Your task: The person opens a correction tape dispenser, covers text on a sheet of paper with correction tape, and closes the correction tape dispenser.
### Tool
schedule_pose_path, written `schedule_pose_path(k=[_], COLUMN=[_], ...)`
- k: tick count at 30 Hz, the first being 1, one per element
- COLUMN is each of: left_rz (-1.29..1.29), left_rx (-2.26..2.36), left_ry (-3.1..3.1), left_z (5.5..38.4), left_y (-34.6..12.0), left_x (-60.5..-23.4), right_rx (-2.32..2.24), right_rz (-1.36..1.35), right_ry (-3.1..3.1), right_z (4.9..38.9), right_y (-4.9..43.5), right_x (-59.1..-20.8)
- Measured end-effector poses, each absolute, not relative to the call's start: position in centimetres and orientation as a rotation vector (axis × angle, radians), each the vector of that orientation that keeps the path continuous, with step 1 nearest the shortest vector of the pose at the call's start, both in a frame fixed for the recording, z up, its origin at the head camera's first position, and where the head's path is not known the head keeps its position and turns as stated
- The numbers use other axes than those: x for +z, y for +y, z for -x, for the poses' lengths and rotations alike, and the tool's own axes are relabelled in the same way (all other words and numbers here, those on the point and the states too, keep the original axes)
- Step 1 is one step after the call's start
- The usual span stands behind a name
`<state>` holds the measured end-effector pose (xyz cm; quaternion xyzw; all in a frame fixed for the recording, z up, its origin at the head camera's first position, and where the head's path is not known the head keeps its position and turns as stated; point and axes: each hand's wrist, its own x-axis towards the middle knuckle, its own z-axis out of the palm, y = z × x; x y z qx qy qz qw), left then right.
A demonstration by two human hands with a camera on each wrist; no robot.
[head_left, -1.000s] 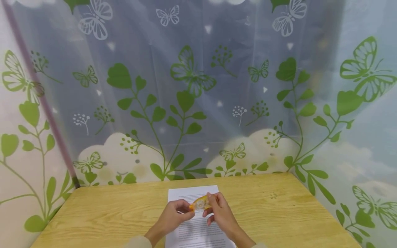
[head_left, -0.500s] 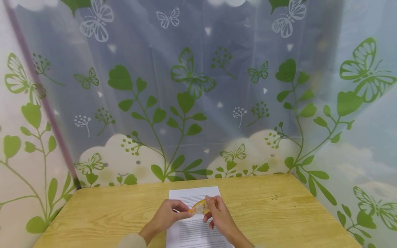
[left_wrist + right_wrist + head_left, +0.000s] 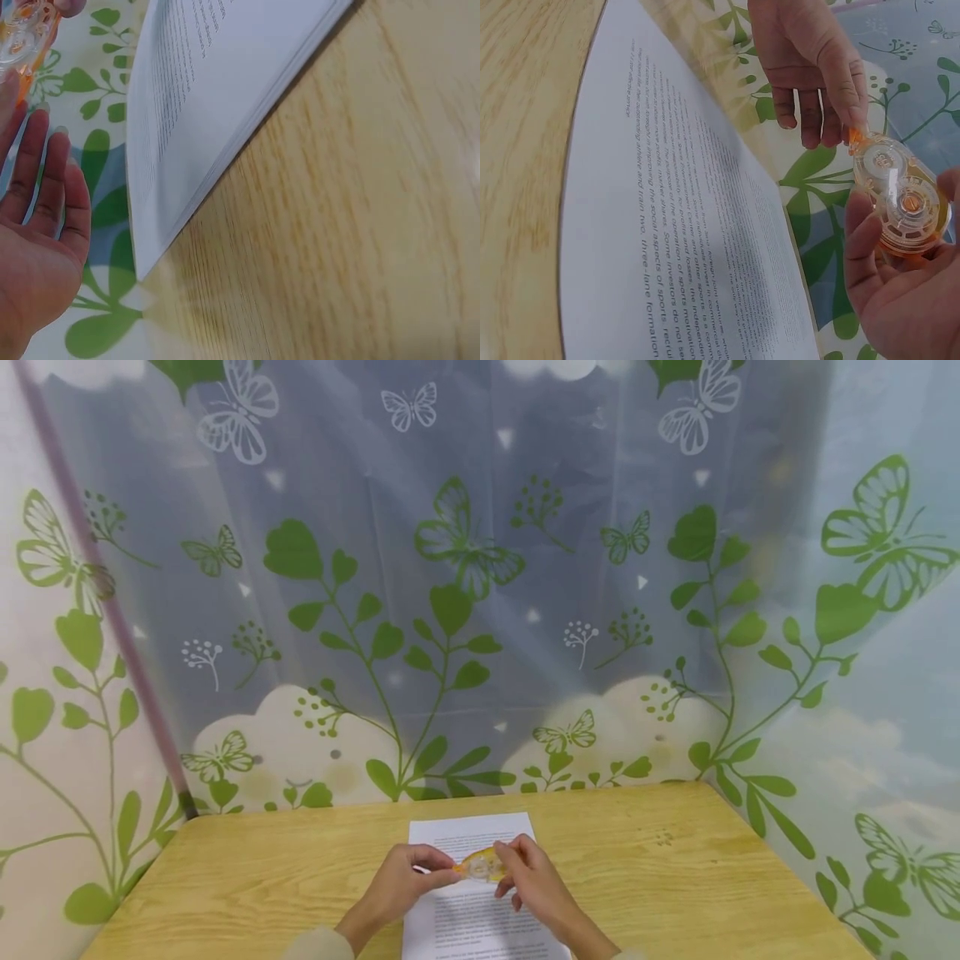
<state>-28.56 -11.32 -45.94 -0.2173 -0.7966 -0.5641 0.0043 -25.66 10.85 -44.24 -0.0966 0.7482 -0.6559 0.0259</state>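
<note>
A correction tape dispenser (image 3: 900,195), orange and clear with two round reels showing, is held between both hands above a printed stack of paper (image 3: 480,927). My left hand (image 3: 401,881) pinches its narrow orange tip between thumb and index finger; the other fingers extend loosely in the left wrist view. My right hand (image 3: 536,881) grips the wide end, thumb on top and fingers beneath. In the right wrist view the left thumb (image 3: 840,82) lies at the tip, while the right fingers (image 3: 862,232) curl along the dispenser's side.
The paper stack lies on a wood-grain table (image 3: 262,868), its edges visible in the left wrist view. Behind the table hangs a curtain (image 3: 480,660) printed with green leaves and butterflies. More of the printed sheeting (image 3: 862,718) hangs along the right side.
My left fingers have closed in on the orange tip, and the dispenser has tilted slightly flatter. Both hands stay above the paper. The view has shifted a little.
</note>
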Motion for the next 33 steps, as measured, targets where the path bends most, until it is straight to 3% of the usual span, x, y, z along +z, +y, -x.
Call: schedule_pose_path(k=[7, 22, 33], left_rz=[0.606, -0.114, -0.331], left_rx=[-1.903, -2.41, -2.572], left_ry=[-2.426, -2.24, -2.124], left_z=[28.3, 26.2, 24.8], left_y=[-11.5, -8.8, -6.7], left_x=[-46.3, -45.9, -45.2], right_rx=[-2.055, -2.161, -2.202], right_rz=[0.291, 0.253, 0.313], right_ry=[2.282, 2.25, 2.289], right_z=[25.8, 26.0, 25.4], right_y=[10.5, 9.6, 8.8], right_x=[-44.3, -44.9, -44.7])
